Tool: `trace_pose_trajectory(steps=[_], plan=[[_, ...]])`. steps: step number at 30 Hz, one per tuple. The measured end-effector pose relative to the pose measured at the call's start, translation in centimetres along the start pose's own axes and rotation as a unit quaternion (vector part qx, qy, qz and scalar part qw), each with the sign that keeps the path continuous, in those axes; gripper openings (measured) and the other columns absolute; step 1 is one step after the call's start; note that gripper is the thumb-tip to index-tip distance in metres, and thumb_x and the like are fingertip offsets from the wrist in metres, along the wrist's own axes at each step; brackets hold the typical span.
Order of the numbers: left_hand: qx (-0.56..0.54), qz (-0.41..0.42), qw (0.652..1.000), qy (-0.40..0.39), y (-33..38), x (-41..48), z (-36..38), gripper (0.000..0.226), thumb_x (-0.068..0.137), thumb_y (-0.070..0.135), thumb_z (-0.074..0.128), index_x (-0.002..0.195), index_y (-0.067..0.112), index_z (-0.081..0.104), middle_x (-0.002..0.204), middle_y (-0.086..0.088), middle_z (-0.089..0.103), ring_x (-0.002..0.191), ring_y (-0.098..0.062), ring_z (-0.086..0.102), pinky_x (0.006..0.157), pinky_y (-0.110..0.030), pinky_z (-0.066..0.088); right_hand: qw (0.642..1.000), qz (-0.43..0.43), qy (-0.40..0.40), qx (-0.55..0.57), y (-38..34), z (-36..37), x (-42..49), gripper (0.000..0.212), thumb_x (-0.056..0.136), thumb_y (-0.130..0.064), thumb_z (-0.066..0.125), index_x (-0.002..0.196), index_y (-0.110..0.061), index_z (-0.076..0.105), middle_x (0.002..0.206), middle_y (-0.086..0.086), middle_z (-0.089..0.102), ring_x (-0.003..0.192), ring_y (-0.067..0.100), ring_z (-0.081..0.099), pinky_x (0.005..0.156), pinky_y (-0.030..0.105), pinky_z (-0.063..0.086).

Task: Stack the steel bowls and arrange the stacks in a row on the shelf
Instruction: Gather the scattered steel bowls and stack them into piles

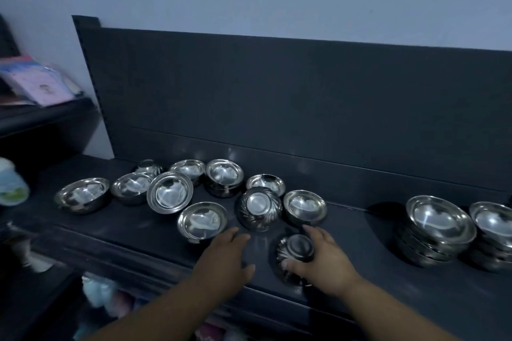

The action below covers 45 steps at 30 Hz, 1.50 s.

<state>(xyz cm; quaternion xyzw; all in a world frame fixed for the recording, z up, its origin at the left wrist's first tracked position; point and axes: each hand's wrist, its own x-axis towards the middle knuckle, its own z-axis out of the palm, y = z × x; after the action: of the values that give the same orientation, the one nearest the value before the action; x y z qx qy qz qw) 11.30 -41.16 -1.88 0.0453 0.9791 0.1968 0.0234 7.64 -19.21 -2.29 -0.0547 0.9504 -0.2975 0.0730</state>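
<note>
Left hand (225, 256) open, right hand (325, 256) around upturned bowl (297, 248)

Likely small shop, housewares sort. Dark metal display shelf (360, 252) with tall back panel (277, 97) and slotted upright (84, 63) at 10 o'clock, retail-rack style. Many identical steel bowls (202, 220) laid out loose, 6 to 8 o'clock; stacks (439, 220) at 4 o'clock. Plastic-wrapped packets (36, 86) on neighbouring rack, 9 o'clock. Soft wrapped goods (102, 293) on lower tier, 7 o'clock.

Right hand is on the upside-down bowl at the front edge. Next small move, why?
Probably lift the upside-down bowl the right hand grips and turn it rim-up; the stacks on the right all sit rim-up, so it likely must match to nest.
</note>
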Motion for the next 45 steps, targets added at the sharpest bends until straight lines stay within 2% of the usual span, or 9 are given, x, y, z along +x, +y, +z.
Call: trace_pose_trajectory(steps=[7,14,20,26,30,33,37,40,45], plan=[[-0.041,0.021,0.998,-0.03,-0.9,0.8,1.3,0.065,0.091,0.045,0.053,0.148,0.023,0.028,0.158,0.002,0.013,0.146,-0.015,0.014,0.117,-0.027,0.019,0.999,0.024,-0.018,-0.019,0.4,1.5,1.0,0.117,0.056,-0.051,0.084,0.151,-0.032,0.019,0.154,0.0,0.026,0.136,0.02,0.038,0.112,0.027,0.034],[-0.116,0.052,0.992,0.003,-0.2,2.2,1.2,0.06,0.092,0.041,0.055,0.145,0.026,0.033,0.152,0.008,0.027,0.139,-0.006,0.026,0.11,-0.016,0.018,0.997,0.033,0.021,0.07,0.4,0.9,1.2,0.103,0.051,-0.047,0.085,0.141,-0.035,0.037,0.133,-0.007,0.05,0.117,0.011,0.053,0.101,0.022,0.042],[-0.123,0.167,0.978,-0.019,0.7,4.5,-0.4,0.065,0.09,0.038,0.059,0.145,0.043,0.025,0.152,0.024,0.015,0.14,0.006,0.013,0.113,-0.016,0.015,0.915,0.106,-0.165,0.352,-0.7,-3.3,2.1,0.064,0.061,-0.034,0.087,0.118,-0.039,0.057,0.105,-0.006,0.074,0.091,0.014,0.068,0.078,0.031,0.049],[-0.118,0.171,0.976,0.066,2.2,5.8,-1.5,0.047,0.088,0.032,0.047,0.135,0.037,0.049,0.121,0.023,0.06,0.111,0.006,0.054,0.094,-0.015,0.041,0.881,0.108,-0.228,0.401,-0.3,-4.9,3.2,0.05,0.073,-0.041,0.079,0.12,-0.036,0.062,0.1,0.001,0.073,0.082,0.016,0.066,0.079,0.033,0.054],[-0.119,0.118,0.974,0.155,2.8,6.1,-2.1,0.045,0.087,0.038,0.042,0.128,0.03,0.058,0.119,0.007,0.067,0.11,-0.008,0.06,0.094,-0.02,0.045,0.87,0.105,-0.19,0.443,-0.5,-5.2,4.0,0.04,0.086,-0.052,0.06,0.114,-0.024,0.066,0.104,0.002,0.075,0.086,0.017,0.07,0.078,0.032,0.057],[-0.13,0.061,0.967,0.209,2.4,6.2,-2.5,0.029,0.091,0.026,0.054,0.118,0.029,0.065,0.105,0.006,0.072,0.093,-0.005,0.064,0.078,-0.005,0.04,0.867,0.116,-0.073,0.48,-0.4,-5.0,5.4,0.036,0.092,-0.046,0.057,0.11,-0.016,0.065,0.103,0.004,0.073,0.076,0.017,0.068,0.068,0.029,0.053],[-0.163,-0.068,0.956,0.233,1.0,5.6,-3.2,0.016,0.09,0.024,0.059,0.102,0.026,0.07,0.082,0.01,0.071,0.072,-0.001,0.062,0.065,-0.005,0.04,0.935,0.037,0.02,0.352,-0.4,-3.6,7.8,0.007,0.088,-0.026,0.068,0.094,-0.021,0.068,0.108,0.01,0.071,0.088,0.021,0.068,0.084,0.032,0.054],[-0.182,-0.148,0.939,0.252,-0.5,4.9,-3.9,0.01,0.089,0.031,0.059,0.086,0.025,0.067,0.069,0.011,0.065,0.068,-0.002,0.06,0.06,-0.013,0.04,0.977,-0.055,0.04,0.202,-1.0,-1.9,9.8,0.032,0.075,-0.027,0.079,0.105,-0.025,0.067,0.109,-0.004,0.069,0.095,0.011,0.065,0.093,0.03,0.052],[-0.208,-0.248,0.909,0.263,-2.8,3.8,-4.6,0.013,0.088,0.025,0.06,0.08,0.017,0.068,0.067,0.009,0.065,0.063,-0.002,0.06,0.055,-0.019,0.042,0.986,-0.158,-0.004,0.048,-3.3,-0.6,11.5,0.085,0.066,-0.032,0.085,0.14,-0.028,0.044,0.14,-0.003,0.044,0.129,0.016,0.044,0.103,0.017,0.031]])
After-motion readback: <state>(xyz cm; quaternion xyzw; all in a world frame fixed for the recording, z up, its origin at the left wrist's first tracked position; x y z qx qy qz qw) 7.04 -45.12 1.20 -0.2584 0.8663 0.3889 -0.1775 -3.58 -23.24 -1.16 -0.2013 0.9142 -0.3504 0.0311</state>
